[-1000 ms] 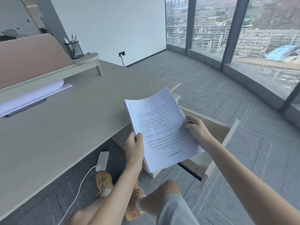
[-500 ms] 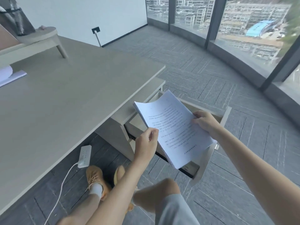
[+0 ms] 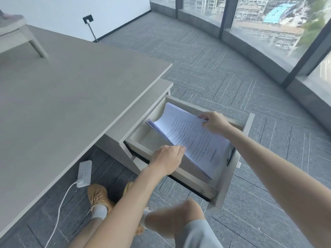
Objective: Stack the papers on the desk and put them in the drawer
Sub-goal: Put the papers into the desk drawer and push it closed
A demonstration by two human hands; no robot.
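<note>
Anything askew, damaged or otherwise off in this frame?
Only the paper stack: it sits tilted in the open drawer, its far end bowed upward, still held by the left hand and right hand. Nothing looks spilled or damaged.

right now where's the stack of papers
In the head view, right of centre, the stack of papers sits tilted inside the open drawer under the desk's right end, held by both hands.
</note>
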